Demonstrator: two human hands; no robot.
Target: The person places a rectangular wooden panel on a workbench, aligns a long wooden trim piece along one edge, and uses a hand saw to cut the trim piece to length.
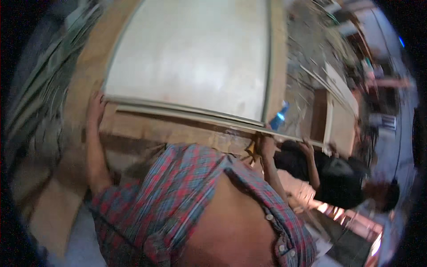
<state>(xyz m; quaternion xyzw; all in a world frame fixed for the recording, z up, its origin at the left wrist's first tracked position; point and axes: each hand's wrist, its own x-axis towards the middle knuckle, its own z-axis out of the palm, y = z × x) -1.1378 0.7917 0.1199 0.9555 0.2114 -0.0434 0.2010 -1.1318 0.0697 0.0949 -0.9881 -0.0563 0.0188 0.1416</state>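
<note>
A large pale flat panel (191,58) with thin edge strips lies on a wooden worktable (82,84) in front of me. My left hand (96,107) is at its near left corner, the blurred fingers closed on the edge. Along the near edge runs a long thin wooden strip (178,114), reaching past the panel on the right. My right hand (266,144) is closed around this strip near the panel's right corner; its fingertips are partly hidden. Just beyond that hand is a blue object (279,119), too smeared to name. Something yellow (251,149) shows beside the right hand.
A person in black (340,180) on the right has a hand (307,147) at the strip's far end. Behind are wooden boards (342,120) and a littered floor (302,40). More long strips (58,66) lie on the left. A brown board (55,209) stands at lower left.
</note>
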